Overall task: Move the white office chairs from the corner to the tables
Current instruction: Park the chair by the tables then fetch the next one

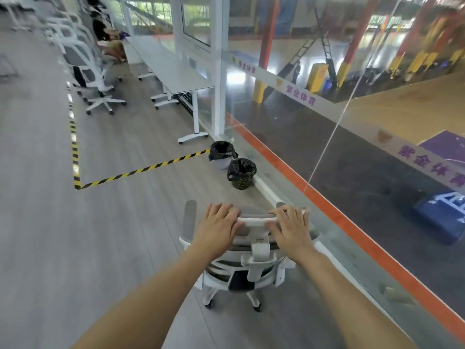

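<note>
A white office chair (247,263) stood at the lower centre of the frame, seen from behind, its wheeled base on the grey wood-look floor (50,222). Both hands lay on the top bar of its headrest (254,220): the left hand (219,227) closed over the bar's left end, fingers curled forward across it, and the right hand (289,227) gripped the right end in the same way. The chair's seat and back sat directly beneath and ahead of the two wrists.

Just beyond the chair, toward the centre of the frame, two small bins lined with black bags (232,165) stood side by side against the base of a glass wall (327,147) that ran along the right. A strip of yellow-and-black floor tape (141,170) crossed the floor to the nearer bin's left and turned up the left side. Past the tape, at the upper centre, a row of white tables (173,71) stood along the glass. Other white chairs (85,69) were lined up at the upper left, facing the tables, and someone was seated there, blurred.
</note>
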